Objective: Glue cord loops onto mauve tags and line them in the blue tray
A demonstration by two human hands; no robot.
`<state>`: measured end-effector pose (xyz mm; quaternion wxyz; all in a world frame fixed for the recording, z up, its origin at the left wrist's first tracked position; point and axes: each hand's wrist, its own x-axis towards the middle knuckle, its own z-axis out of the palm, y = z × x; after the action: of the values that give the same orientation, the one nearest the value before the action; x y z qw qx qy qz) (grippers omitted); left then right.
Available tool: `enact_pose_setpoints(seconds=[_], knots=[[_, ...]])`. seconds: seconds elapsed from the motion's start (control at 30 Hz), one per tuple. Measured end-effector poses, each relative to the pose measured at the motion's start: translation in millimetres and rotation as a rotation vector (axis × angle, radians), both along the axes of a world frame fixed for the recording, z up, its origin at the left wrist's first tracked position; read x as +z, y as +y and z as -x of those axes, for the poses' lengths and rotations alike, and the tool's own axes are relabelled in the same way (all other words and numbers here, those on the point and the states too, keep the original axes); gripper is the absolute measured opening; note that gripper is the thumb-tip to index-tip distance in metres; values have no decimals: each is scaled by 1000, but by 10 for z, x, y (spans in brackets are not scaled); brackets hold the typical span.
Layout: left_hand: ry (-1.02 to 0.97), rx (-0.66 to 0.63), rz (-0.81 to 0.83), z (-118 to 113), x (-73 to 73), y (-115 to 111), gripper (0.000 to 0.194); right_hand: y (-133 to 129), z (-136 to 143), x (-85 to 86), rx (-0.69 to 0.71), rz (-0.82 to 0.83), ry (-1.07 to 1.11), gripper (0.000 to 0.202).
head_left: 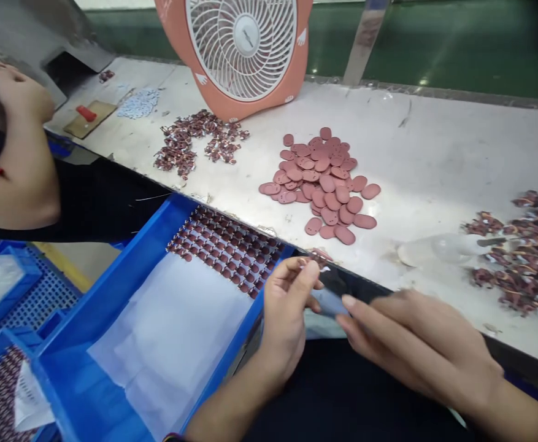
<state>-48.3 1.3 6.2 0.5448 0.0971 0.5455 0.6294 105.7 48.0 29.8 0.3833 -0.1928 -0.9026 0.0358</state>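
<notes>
My left hand point(289, 301) is closed in a pinch above the table's front edge. Between its thumb and fingers is a small reddish-brown part point(315, 265) with whitish bits on it, partly hidden by the fingertips. To the right, my right hand point(416, 344) is held palm down with fingers stretched toward the left hand, slightly smeared by motion; I see nothing in it. Just beyond both hands lies a heap of flat oval reddish-brown pieces point(328, 184) with small holes. Left of my left hand, a blue tray point(153, 215) holds rows of assembled brown parts point(225, 245) on white sheeting point(172, 325).
A fan with an orange frame point(245, 104) stands at the back of the table. Piles of brown parts with wires lie left point(176, 147) and right point(535, 258), beside a clear bulb-shaped tool point(443, 248). Another person's arm point(24, 147) is at far left, near more blue trays point(2, 288).
</notes>
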Motion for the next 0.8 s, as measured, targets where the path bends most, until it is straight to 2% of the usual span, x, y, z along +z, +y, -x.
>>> enact_pose_setpoints(seconds=[0.1, 0.13, 0.23, 0.3, 0.4, 0.5, 0.6, 0.8], knots=[[371, 144, 138, 464, -220, -90, 32, -116, -148, 19, 88, 70, -54, 15], [588, 196, 226, 684, -333, -140, 34, -152, -217, -13, 85, 88, -64, 17], [816, 337, 381, 1432, -719, -323, 32, -209, -410, -167, 29, 132, -78, 21], [954, 345, 508, 1893, -947, -437, 29, -201, -485, -251, -15, 150, -75, 20], [1115, 226, 696, 2379, -1183, -537, 22, -161, -511, -295, -45, 143, -101, 17], [1203, 65, 845, 2619, -1331, -544, 26, -150, -515, -301, -81, 150, -126, 18], [1250, -54, 938, 2728, -1438, -504, 32, -180, -567, -352, -132, 174, -109, 22], [1282, -170, 1035, 2823, -1534, -456, 36, -227, -710, -481, -164, 221, -105, 35]])
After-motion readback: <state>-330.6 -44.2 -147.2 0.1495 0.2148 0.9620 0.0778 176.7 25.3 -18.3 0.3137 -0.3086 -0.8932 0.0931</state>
